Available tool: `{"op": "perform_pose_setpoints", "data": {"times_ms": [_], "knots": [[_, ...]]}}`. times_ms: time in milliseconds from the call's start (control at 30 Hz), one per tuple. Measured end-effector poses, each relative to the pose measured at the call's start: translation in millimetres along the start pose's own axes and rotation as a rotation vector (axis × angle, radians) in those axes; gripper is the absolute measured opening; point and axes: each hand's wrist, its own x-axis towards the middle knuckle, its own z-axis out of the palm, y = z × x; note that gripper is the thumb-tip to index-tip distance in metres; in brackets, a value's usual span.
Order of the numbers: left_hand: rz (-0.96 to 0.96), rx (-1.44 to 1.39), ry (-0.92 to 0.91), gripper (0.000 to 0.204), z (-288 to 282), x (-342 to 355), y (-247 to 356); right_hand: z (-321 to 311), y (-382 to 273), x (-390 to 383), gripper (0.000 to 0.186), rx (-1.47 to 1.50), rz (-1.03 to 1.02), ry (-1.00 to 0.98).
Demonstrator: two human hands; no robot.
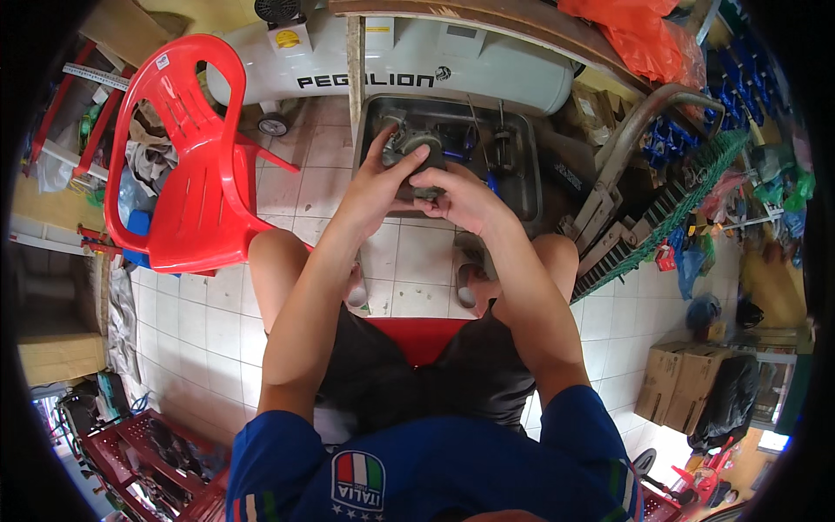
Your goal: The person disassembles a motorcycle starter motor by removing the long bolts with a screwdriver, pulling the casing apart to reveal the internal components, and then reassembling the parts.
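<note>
Both my hands are together over the near left part of a dark rectangular tray (536, 161). My left hand (376, 187) grips a grey metal machine part (421, 139) with a rounded top, its thumb pressed across the near side. Against the lower end of that part, my right hand (465, 198) has its thumb and fingers closed. The fingers hide the underside, so the part's exact kind does not show. In the tray behind it lie a tool with a blue handle (492, 181) and a dark metal rod-like piece (503, 143).
A red plastic chair (196, 200) stands at the left. Beyond the tray lies a large grey tank (496, 74) on wheels. At the right are a bent metal frame (622, 143) and a green-edged rack (652, 226). Cardboard boxes (683, 383) sit at lower right.
</note>
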Motion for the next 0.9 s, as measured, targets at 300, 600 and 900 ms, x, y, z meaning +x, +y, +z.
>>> {"op": "perform_pose_setpoints", "data": {"times_ms": [300, 600, 900], "knots": [[-0.158, -0.18, -0.032, 0.085, -15.9, 10.8, 0.6, 22.8, -4.0, -8.5, 0.044, -0.273, -0.137, 0.117], [-0.05, -0.496, -0.063, 0.044, -30.5, 17.7, -1.2, 10.7, -46.9, -6.4, 0.084, -0.669, -0.244, 0.385], [0.113, -0.639, 0.083, 0.043, -61.9, 18.1, 21.9, -57.3, 21.3, 74.5, 0.019, -1.555, -0.294, 0.351]]}}
